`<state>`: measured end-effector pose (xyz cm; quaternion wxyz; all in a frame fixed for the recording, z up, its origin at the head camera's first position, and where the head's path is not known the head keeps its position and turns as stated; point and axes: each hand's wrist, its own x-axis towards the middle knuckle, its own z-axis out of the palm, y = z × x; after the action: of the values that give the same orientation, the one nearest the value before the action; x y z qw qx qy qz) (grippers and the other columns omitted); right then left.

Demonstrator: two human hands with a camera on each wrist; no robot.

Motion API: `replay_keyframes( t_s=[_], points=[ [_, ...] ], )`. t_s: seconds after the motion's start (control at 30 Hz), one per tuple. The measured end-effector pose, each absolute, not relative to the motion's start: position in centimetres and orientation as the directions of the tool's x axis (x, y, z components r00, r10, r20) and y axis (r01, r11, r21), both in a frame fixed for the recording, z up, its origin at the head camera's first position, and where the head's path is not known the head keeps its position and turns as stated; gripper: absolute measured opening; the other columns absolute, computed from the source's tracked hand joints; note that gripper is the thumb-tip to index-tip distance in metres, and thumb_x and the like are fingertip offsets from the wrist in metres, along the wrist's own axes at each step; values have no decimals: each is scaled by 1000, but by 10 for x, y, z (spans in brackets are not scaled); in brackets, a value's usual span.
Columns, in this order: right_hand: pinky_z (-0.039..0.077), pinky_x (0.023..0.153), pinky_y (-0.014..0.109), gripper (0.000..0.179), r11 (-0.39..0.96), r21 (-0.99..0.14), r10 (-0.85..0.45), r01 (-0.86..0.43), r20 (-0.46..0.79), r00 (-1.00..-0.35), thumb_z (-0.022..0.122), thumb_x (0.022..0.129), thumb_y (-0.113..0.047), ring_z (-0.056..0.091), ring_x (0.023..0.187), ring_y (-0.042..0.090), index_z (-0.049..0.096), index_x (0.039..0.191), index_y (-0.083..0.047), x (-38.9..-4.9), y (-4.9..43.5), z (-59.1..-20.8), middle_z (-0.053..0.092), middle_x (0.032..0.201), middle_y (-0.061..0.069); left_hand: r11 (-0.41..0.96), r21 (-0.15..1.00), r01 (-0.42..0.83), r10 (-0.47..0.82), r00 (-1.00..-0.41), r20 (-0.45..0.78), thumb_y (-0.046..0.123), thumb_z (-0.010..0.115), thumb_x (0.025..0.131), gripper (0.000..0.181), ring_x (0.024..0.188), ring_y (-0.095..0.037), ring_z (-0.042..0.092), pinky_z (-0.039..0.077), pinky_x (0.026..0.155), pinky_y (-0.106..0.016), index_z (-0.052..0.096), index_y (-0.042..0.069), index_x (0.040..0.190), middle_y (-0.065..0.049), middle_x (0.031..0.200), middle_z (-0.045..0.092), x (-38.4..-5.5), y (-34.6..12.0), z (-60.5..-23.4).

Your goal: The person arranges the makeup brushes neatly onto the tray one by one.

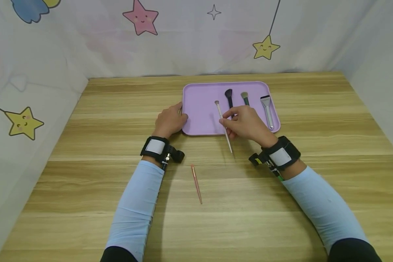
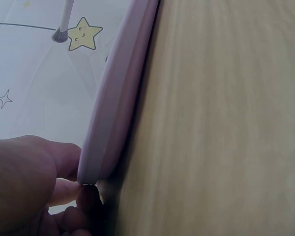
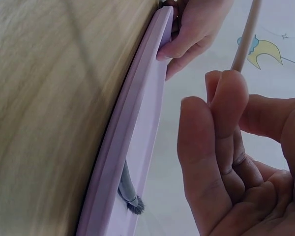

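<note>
Plainly, a broad wood-grained, light-brown tabletop (image 1: pixel 298 225) lies underneath. A lilac, round-cornered rectangular tray (image 1: pixel 199 100) spans from the left hand (image 1: pixel 170 122) to past the right hand (image 1: pixel 243 123). Inside, a silver flat brush with a dark edge (image 1: pixel 268 111) lies right of the right hand; a black slant-headed brush (image 1: pixel 229 95) and a dark-green, pale-tufted brush (image 1: pixel 245 97) show just beyond it. A slim pale-handled brush with a small greyish tuft (image 1: pixel 228 141), held in the right hand, slants above the tray's near rim. A thin pink brush (image 1: pixel 196 183) lies on the near side of both hands. The left hand pinches the tray's left edge; the right arm angles inward, thumb and fingertips narrowed on the slim handle.
</note>
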<state>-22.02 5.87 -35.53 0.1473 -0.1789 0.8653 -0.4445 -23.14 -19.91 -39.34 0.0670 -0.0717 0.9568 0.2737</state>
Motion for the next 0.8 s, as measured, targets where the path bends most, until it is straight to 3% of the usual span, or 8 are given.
replay_keyframes(
  t_s=[0.47,0.8],
  points=[
    [55,54,35,27,550,-818,-425,-167,-102,-899,68,97,-20,68,56,22,69,112,2,-228,57,-361,69,66,10,843,511,-170,-98,-981,-165,31,52,97,64,107,-33,54,45,82,-45,38,15,157,-13,152,47,-229,-199,-392],
    [56,54,33,30,537,-833,-424,-134,-129,-897,67,98,-19,67,54,16,67,115,5,-235,55,-364,69,68,11,845,507,-171,-100,-981,-165,32,51,97,64,105,-33,54,44,80,-44,38,16,158,-13,152,48,-229,-200,-392]
  ],
)
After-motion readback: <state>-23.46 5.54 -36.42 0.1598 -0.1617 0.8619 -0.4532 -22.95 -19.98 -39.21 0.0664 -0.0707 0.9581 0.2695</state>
